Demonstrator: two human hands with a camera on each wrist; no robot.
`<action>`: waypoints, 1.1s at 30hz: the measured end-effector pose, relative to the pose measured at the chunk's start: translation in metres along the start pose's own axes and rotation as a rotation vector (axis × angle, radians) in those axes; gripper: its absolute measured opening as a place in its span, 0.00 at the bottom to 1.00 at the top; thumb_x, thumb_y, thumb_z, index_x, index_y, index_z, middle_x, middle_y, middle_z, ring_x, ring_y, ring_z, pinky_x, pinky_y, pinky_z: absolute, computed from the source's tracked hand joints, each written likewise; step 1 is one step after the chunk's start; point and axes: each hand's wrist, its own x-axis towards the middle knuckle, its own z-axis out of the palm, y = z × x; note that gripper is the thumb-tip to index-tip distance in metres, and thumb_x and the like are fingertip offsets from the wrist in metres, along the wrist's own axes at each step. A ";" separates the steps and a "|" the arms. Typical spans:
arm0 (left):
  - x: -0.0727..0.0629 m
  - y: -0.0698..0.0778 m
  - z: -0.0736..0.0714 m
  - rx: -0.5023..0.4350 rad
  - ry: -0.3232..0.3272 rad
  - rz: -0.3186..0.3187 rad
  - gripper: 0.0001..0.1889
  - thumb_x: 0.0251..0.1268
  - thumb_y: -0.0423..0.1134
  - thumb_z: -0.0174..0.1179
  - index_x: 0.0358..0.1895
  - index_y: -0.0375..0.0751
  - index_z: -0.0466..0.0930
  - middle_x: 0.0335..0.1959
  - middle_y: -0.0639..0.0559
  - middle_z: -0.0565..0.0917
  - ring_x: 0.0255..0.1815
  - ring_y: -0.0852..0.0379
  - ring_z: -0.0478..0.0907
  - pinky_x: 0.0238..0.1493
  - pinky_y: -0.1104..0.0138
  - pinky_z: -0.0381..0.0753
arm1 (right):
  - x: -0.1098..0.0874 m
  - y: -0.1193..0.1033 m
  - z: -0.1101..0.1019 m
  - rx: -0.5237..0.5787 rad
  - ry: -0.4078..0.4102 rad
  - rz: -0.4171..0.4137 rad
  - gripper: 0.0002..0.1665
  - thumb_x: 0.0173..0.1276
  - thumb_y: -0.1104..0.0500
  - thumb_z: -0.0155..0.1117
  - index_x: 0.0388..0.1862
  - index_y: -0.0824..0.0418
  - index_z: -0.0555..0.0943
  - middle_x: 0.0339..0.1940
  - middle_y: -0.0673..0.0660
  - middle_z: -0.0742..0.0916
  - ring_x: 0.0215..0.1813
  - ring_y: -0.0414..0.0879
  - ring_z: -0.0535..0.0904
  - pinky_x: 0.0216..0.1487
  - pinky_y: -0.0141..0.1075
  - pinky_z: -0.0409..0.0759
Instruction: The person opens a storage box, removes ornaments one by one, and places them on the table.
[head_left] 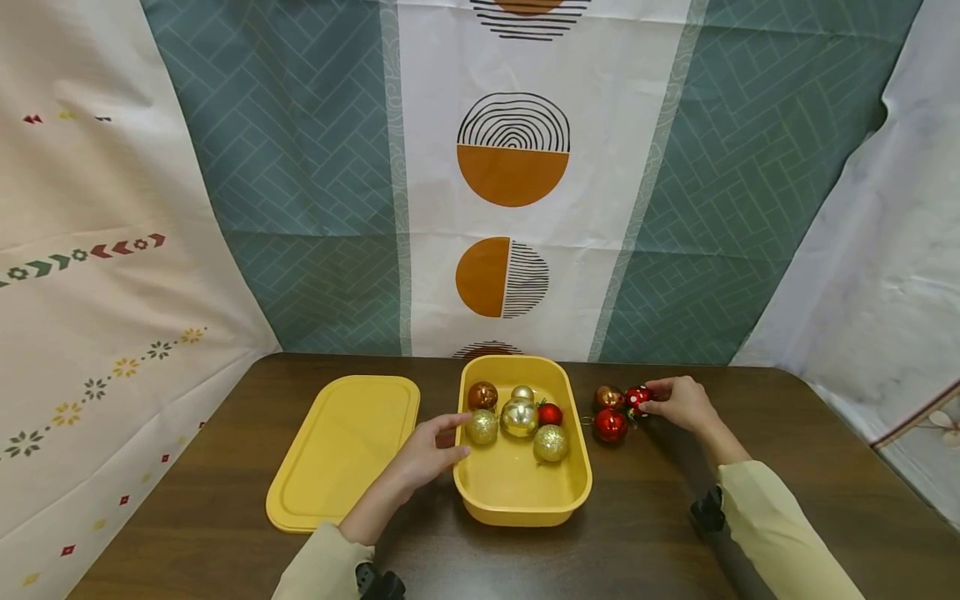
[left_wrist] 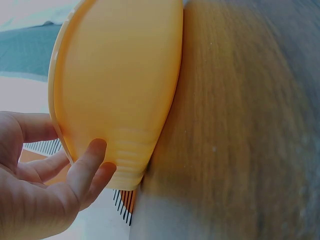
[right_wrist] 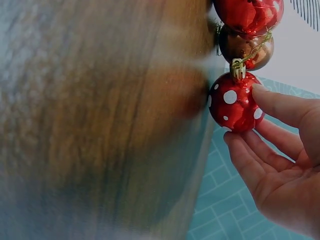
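Prob. wood tbl (head_left: 637, 517), cloth backdrop (head_left: 322, 167); L hand (head_left: 429, 454) grips tub (head_left: 517, 492), R hand (head_left: 681, 406) dotted bauble (right_wrist: 234, 109).

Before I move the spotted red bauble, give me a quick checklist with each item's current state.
1. Grip on the spotted red bauble: ok; the right hand has thumb and fingers on it.
2. Yellow box steadied: ok; the left hand holds its left rim, though how firmly doesn't show.
3. Box opening uncovered: ok; the yellow lid lies on the table, left of the box.
4. Room inside: ok; the box's near end shows bare floor.
5. Bauble free of the brown bauble and plain red bauble beside it: cannot tell; they crowd together.
6. Bauble lifted off the table: cannot tell.
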 end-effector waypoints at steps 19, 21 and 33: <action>0.000 -0.001 0.000 0.016 0.004 -0.001 0.24 0.58 0.29 0.58 0.59 0.34 0.69 0.59 0.36 0.69 0.54 0.42 0.72 0.39 0.62 0.80 | -0.004 0.002 0.000 0.032 0.001 0.028 0.28 0.54 0.58 0.68 0.49 0.76 0.76 0.41 0.70 0.83 0.42 0.59 0.80 0.40 0.48 0.78; 0.000 -0.001 0.000 0.011 0.005 0.003 0.24 0.57 0.29 0.58 0.59 0.34 0.69 0.59 0.35 0.69 0.53 0.41 0.72 0.39 0.61 0.80 | -0.006 0.002 -0.002 0.043 0.005 0.029 0.28 0.54 0.58 0.68 0.49 0.76 0.76 0.42 0.71 0.83 0.43 0.61 0.80 0.41 0.48 0.78; -0.001 0.000 0.001 0.007 0.005 0.007 0.23 0.57 0.28 0.58 0.59 0.34 0.70 0.58 0.35 0.70 0.54 0.41 0.72 0.38 0.62 0.79 | -0.017 -0.001 -0.010 0.069 0.013 0.010 0.31 0.55 0.57 0.68 0.52 0.76 0.74 0.47 0.74 0.79 0.48 0.64 0.77 0.43 0.50 0.77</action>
